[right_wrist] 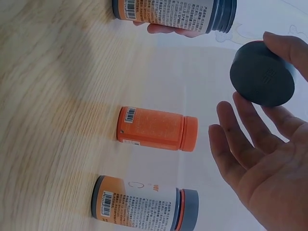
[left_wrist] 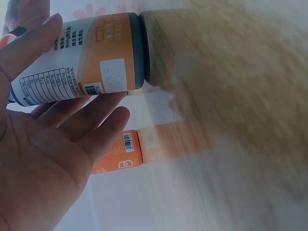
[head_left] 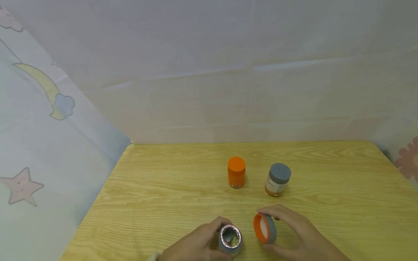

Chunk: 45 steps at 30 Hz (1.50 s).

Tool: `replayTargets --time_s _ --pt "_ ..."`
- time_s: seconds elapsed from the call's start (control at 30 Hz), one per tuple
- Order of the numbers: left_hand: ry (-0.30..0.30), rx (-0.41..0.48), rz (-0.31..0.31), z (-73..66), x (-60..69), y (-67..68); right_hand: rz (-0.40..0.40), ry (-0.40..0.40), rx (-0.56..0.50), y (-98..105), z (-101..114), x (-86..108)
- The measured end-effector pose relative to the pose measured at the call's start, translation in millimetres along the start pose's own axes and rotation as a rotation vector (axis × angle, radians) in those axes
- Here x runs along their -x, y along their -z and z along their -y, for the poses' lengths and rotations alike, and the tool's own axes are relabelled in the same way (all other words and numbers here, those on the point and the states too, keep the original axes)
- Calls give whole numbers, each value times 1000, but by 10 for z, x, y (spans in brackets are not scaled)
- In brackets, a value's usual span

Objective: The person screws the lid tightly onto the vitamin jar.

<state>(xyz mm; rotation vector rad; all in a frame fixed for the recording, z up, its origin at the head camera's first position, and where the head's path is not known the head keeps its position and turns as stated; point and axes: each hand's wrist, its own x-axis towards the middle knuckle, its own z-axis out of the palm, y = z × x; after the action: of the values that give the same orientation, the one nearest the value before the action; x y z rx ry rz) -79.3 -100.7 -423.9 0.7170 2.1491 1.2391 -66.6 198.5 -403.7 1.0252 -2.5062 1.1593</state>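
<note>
My left hand point(head_left: 204, 241) grips an uncapped supplement bottle point(head_left: 230, 242) near the table's front edge. Torn foil rings its mouth, and some pale contents show inside. In the left wrist view the bottle point(left_wrist: 96, 57) has a white and orange printed label and a dark base, with thumb and fingers round it. My right hand point(head_left: 295, 232) pinches a grey screw cap point(head_left: 271, 229) by its rim, just right of the bottle and apart from it. The cap's orange inner side faces the bottle. From the right wrist view the cap's dark grey top point(right_wrist: 262, 74) shows.
Farther back on the wooden table point(head_left: 163, 181) stand an orange bottle point(head_left: 236, 172) with an orange cap and, to its right, a capped grey-lidded bottle point(head_left: 277, 180). A pale cloth backdrop point(head_left: 196, 90) rises behind the table, and a printed one point(head_left: 42, 145) hangs at the left.
</note>
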Motion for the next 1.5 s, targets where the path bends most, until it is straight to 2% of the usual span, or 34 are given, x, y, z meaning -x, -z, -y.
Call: replayTargets --time_s 0.2,0.3,0.47,0.6,0.73,0.97,1.1,1.23,1.43,1.5 --pt "-92 -79 21 7 5 -1 20 -33 -45 -2 35 -28" --pt "-104 -79 22 11 4 -7 18 -22 -59 1 43 -32" --pt "-74 -49 23 29 9 -9 25 -73 -56 1 67 -17" --pt "-61 -32 32 42 9 -11 66 -122 -60 -4 52 -3" --pt "-63 -52 33 41 -1 -17 99 -137 -66 -5 28 3" --pt "-77 -83 23 46 -10 -27 58 -164 -46 -17 76 -3" --pt "-85 -95 23 42 -22 -35 112 -204 -75 -4 67 -7" --pt "-90 -88 22 26 -29 -48 148 -178 -87 0 48 -17" --pt "-99 -90 38 1 -50 -52 143 -151 -90 -2 119 -66" --pt "-79 -74 45 -6 -55 -56 134 -148 -74 2 149 -76"
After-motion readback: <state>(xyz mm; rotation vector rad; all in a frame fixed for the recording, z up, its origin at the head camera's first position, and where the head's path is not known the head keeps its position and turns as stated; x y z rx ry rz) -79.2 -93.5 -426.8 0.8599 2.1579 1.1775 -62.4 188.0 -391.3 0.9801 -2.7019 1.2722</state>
